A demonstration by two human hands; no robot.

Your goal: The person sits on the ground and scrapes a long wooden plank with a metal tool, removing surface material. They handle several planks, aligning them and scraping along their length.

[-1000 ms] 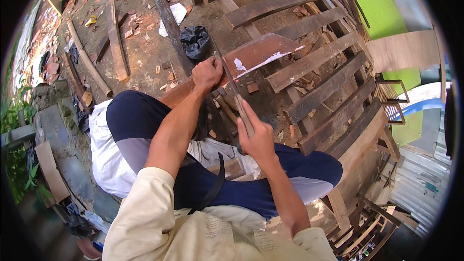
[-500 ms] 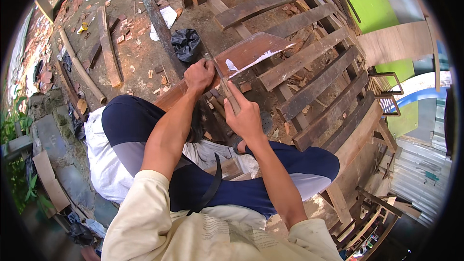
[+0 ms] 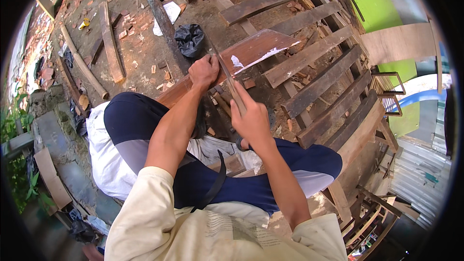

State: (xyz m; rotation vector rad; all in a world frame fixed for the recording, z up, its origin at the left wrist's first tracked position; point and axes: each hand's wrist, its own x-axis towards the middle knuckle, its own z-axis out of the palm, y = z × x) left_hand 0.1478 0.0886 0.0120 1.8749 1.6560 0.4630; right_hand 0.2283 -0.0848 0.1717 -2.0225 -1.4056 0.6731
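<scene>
A reddish-brown wooden plank (image 3: 256, 51) with patches of white along its edge slants across in front of me, over a dark length of timber. My left hand (image 3: 203, 72) is closed over the plank, pressing on it just left of the cutting place. In my right hand (image 3: 250, 118) is a handsaw (image 3: 225, 70), gripped by its wooden handle with the index finger stretched along it. Its thin blade appears almost edge-on and crosses the plank close beside my left knuckles. The depth of any cut cannot be made out.
A slatted wooden frame (image 3: 309, 63) fills the right side. A black plastic bag (image 3: 189, 40) sits beyond my left hand, beside a long dark beam (image 3: 162, 17). Loose sticks, wood scraps and litter lie on the dirt ground. A rough block wall (image 3: 60, 150) stands left.
The whole view has shifted slightly. My right hand and the handsaw have drawn back a little towards me along the cut, while my left hand stays on the plank.
</scene>
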